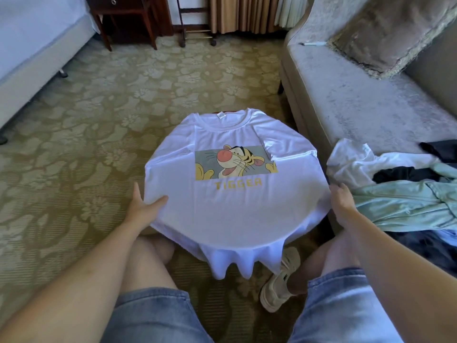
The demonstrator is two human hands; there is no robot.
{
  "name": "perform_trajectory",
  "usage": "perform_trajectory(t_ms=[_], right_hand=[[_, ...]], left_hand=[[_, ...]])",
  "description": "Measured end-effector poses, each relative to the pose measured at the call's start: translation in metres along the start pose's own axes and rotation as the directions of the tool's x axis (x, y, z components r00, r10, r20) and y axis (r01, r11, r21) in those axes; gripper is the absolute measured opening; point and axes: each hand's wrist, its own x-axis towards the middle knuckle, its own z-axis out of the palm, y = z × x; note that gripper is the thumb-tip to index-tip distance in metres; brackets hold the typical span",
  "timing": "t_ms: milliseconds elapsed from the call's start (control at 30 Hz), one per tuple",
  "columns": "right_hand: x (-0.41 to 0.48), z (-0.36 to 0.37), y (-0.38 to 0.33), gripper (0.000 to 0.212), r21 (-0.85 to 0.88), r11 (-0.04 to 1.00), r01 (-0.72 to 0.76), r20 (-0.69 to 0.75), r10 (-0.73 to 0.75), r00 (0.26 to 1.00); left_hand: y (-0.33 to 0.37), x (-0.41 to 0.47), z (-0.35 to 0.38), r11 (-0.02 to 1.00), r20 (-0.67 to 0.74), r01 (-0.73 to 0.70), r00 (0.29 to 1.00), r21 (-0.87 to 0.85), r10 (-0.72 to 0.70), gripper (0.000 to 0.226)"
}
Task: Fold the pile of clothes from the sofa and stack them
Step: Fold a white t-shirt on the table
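Holds a white T-shirt flat by both side edges, just ahead of the knees.
Grips the shirt's left edge with the left hand, thumb on top, fingers tucked under the cloth. Spreads it print-up over a round surface hidden beneath, hem hanging off the near side. Clasps the right edge with the right hand, fingers curled over the cloth. Further right, on the sofa seat: an unfolded pile of clothes, white, black, pale green.
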Motion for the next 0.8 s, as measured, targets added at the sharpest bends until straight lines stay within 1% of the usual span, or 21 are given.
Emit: perform_trajectory(t_ms=[33, 100, 167, 233, 300, 367, 433, 500, 533, 567, 600, 667, 700, 767, 800], right_hand=[[-0.008, -0.004, -0.008, 0.054, -0.05, 0.998, 0.046, -0.011, -0.046, 0.999], [-0.016, -0.012, -0.025, 0.053, -0.077, 0.991, 0.106, -0.014, -0.107, 0.994], [-0.019, -0.009, -0.048, 0.047, -0.058, 0.985, 0.165, 0.009, -0.165, 0.986], [-0.019, 0.003, -0.075, 0.038, -0.024, 0.968, 0.25, 0.031, -0.249, 0.968], [-0.022, 0.017, -0.106, 0.031, 0.009, 0.943, 0.334, 0.036, -0.334, 0.942], [-0.023, 0.027, -0.137, 0.03, 0.044, 0.916, 0.398, 0.017, -0.399, 0.917], [-0.013, 0.032, -0.166, 0.031, 0.063, 0.906, 0.418, -0.044, -0.416, 0.908], [0.004, 0.037, -0.19, 0.036, 0.06, 0.909, 0.412, -0.088, -0.407, 0.909], [0.016, 0.04, -0.198, 0.037, 0.064, 0.912, 0.405, -0.074, -0.401, 0.913], [0.027, 0.042, -0.203, 0.039, 0.072, 0.915, 0.397, -0.032, -0.396, 0.918], [0.036, 0.045, -0.204, 0.041, 0.073, 0.92, 0.385, 0.031, -0.388, 0.921], [0.053, 0.049, -0.192, 0.05, 0.002, 0.938, 0.347, 0.146, -0.344, 0.928], [0.061, 0.05, -0.178, 0.052, -0.065, 0.94, 0.336, 0.165, -0.321, 0.932], [0.068, 0.049, -0.144, 0.057, -0.198, 0.934, 0.296, 0.14, -0.272, 0.952], [0.072, 0.048, -0.125, 0.065, -0.242, 0.935, 0.259, 0.13, -0.233, 0.964]], left_hand=[[0.004, -0.002, -0.008, 1.0, -0.011, -0.008, 1.0, -0.001, 0.008, 0.099], [0.016, -0.003, -0.021, 0.998, -0.015, -0.046, 0.999, -0.04, 0.046, 0.086], [0.036, -0.004, -0.028, 0.987, 0.019, -0.139, 0.99, -0.077, 0.141, 0.072], [0.061, -0.003, -0.029, 0.967, 0.044, -0.249, 0.967, -0.056, 0.252, 0.055], [0.085, 0.004, -0.029, 0.946, 0.049, -0.321, 0.945, -0.038, 0.323, 0.037], [0.109, 0.016, -0.03, 0.935, 0.038, -0.342, 0.937, -0.097, 0.346, 0.025], [0.131, 0.037, -0.027, 0.934, -0.012, -0.325, 0.945, -0.146, 0.327, 0.019], [0.152, 0.066, -0.023, 0.929, -0.108, -0.321, 0.946, -0.186, 0.305, 0.023], [0.16, 0.079, -0.019, 0.925, -0.128, -0.312, 0.949, -0.217, 0.289, 0.031], [0.164, 0.091, -0.015, 0.927, -0.102, -0.292, 0.956, -0.234, 0.275, 0.043], [0.165, 0.104, -0.01, 0.936, -0.044, -0.274, 0.962, -0.221, 0.271, 0.058], [0.151, 0.119, 0.002, 0.967, 0.078, -0.246, 0.965, -0.072, 0.252, 0.083], [0.136, 0.125, 0.008, 0.973, 0.1, -0.231, 0.968, 0.015, 0.228, 0.09], [0.1, 0.126, 0.017, 0.965, 0.069, -0.198, 0.98, 0.174, 0.188, 0.096], [0.082, 0.124, 0.02, 0.955, 0.045, -0.179, 0.984, 0.235, 0.174, 0.098]])
